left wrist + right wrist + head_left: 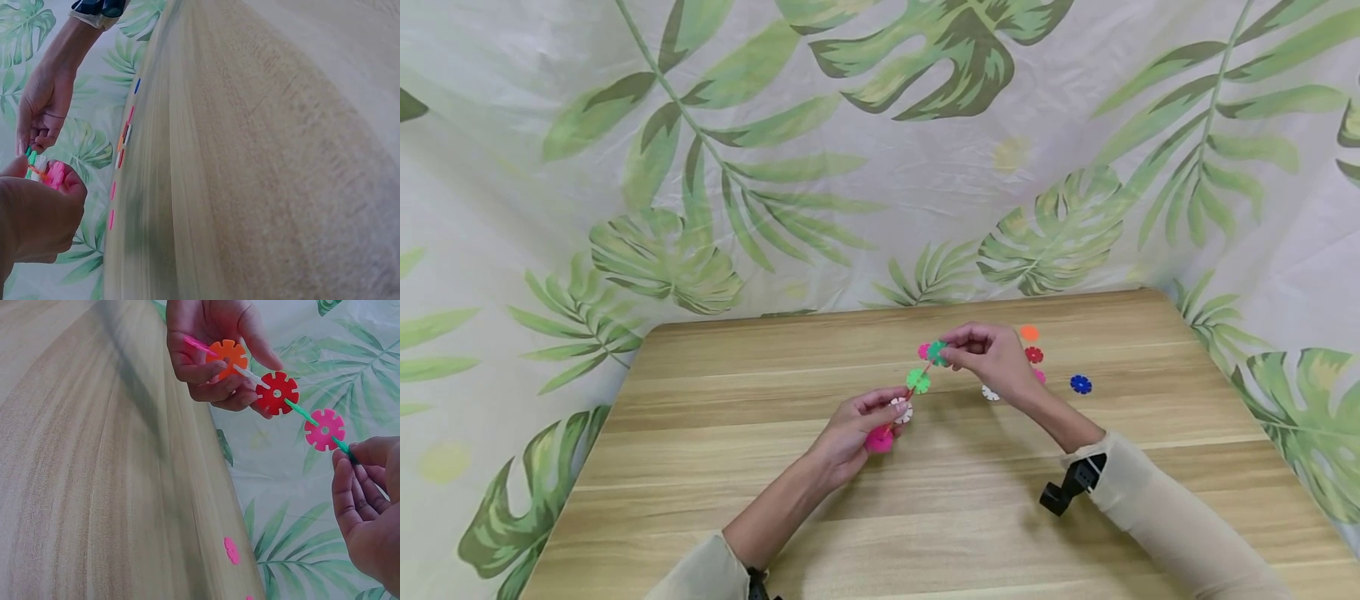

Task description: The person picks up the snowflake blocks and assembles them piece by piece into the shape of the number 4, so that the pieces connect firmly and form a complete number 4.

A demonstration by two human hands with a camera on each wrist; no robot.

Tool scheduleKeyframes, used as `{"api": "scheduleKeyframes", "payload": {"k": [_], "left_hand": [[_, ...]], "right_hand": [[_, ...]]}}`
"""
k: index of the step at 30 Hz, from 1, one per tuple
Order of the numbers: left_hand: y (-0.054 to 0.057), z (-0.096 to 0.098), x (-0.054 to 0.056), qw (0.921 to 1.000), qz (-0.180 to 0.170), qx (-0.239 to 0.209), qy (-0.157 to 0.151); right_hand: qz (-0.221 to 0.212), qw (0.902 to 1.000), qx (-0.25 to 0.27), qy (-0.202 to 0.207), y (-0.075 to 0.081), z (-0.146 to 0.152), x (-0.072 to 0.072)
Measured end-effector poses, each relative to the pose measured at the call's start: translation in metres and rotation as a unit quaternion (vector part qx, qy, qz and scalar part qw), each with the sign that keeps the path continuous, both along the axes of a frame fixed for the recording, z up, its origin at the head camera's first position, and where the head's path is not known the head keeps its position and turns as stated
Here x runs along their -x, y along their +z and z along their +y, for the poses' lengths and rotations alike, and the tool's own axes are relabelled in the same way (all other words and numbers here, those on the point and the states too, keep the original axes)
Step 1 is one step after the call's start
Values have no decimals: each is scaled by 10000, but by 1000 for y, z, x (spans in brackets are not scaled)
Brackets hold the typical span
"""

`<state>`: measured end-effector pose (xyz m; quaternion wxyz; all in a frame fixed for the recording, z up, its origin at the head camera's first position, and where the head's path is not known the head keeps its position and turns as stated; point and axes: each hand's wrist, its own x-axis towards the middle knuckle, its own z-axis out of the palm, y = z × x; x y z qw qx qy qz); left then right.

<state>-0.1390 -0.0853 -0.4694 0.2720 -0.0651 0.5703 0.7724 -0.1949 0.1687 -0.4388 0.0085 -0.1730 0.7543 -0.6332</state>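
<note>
Over the table, my left hand (853,433) holds a chain of notched plastic snowflake discs, slotted edge to edge. In the right wrist view the chain runs from a pink disc through an orange disc (227,359), a white one, a red disc (277,393) and a light green disc (302,412) to a pink disc (325,430). My right hand (996,358) pinches a dark green disc (937,352) between thumb and fingertips, at the chain's far end, its edge meeting that pink disc. The left fingers curl around the chain's near part, by the white disc (901,410).
Loose discs lie on the wooden table (737,467) beyond and right of my right hand: orange (1029,332), red (1033,355), pink (1040,377), white (991,392) and blue (1081,384). A leaf-patterned cloth (925,183) hangs behind the table's back edge.
</note>
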Motion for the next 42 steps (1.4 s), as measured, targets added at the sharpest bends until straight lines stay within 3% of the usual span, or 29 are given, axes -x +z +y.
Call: {"api": "scheduleKeyframes", "payload": {"k": [8, 24, 42], "left_hand": [[-1, 0, 0, 9992, 188, 25, -341], [0, 2, -2, 9988, 260, -155, -397], [3, -2, -2, 9896, 265, -367, -1368]], "right_hand": [[-26, 10000, -67, 32, 1, -1, 3], [-204, 9992, -30, 355, -1, -3, 4], [-492, 9976, -258, 410, -3, 1, 7]]}}
